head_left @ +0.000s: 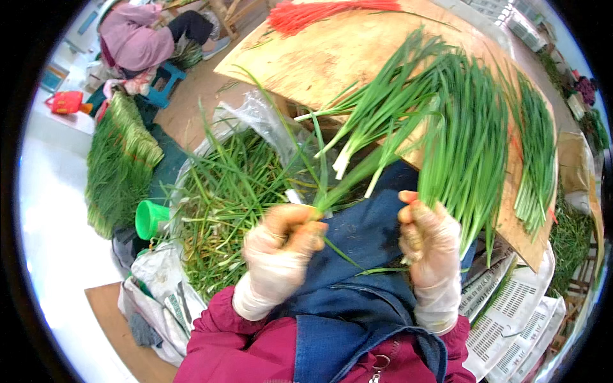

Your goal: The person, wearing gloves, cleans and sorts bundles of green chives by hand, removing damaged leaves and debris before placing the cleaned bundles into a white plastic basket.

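My left hand (281,255), in a thin whitish glove, pinches the lower end of some garlic chives (348,185), whose green leaves fan out above the fingers. Across my lap from it, my right hand (434,249) is gloved too and closed, its thumb against curled fingers. Whatever it grips is too blurred to make out. A loose green leaf (383,271) lies across the lap between both hands. Just beyond the right hand, a large heap of garlic chives (466,134) covers the board, some white stem ends hanging over its near edge.
A wooden board (300,64) holds a bunch of red strips (319,16) at its far side. Left of my lap stands a lined container of leaf scraps (223,185). Beyond are a green cup (152,219), stacked greens (121,159) and a seated person (137,38). Printed sacks (511,325) lie right.
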Demonstrator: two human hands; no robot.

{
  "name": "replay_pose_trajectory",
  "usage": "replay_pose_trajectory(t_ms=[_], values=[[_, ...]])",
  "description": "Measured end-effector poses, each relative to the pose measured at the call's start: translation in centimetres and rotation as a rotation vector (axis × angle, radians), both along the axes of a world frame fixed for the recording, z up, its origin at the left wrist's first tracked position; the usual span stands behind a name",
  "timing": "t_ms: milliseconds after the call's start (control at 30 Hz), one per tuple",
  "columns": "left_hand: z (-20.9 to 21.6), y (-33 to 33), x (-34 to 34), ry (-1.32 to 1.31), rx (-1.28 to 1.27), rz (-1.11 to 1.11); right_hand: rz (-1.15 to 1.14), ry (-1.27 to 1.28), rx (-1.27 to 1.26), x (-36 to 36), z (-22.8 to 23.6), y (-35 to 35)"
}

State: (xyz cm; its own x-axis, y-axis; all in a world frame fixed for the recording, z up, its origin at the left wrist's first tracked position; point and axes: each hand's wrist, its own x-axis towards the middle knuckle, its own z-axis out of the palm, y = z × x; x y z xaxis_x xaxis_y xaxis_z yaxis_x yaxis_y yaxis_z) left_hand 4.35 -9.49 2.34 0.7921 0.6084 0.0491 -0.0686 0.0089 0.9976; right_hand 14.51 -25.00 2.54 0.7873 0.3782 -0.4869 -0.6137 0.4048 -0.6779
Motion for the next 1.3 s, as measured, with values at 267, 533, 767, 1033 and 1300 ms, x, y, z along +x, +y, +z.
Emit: replay_pose_trajectory(t_ms=[267,533,767,1033,1300], values=[[-1.3,-1.7,2.3,-0.088,1.022,-0.383,-0.007,-0.079,-0.114,-0.4,-0.4,-0.5],[-1.8,10.3,-4.1,0.527,1.675,0.003,-0.192,-0.505,0.069,0.1,5.0,-4.5],[-2.3,3.0,5.4,0.127,1.098,-0.089,-0.069,-0.284,0.068,3.6,2.7,-4.6],[-1.2,1.9,6.9,0.434,0.161,-0.277,0.057,-0.063,-0.117,3.5,0.4,-0.9],[0.2,0.6,5.2,0.278,-0.403,-0.378,0.101,0.056,0.002,3.0,-0.4,0.4]])
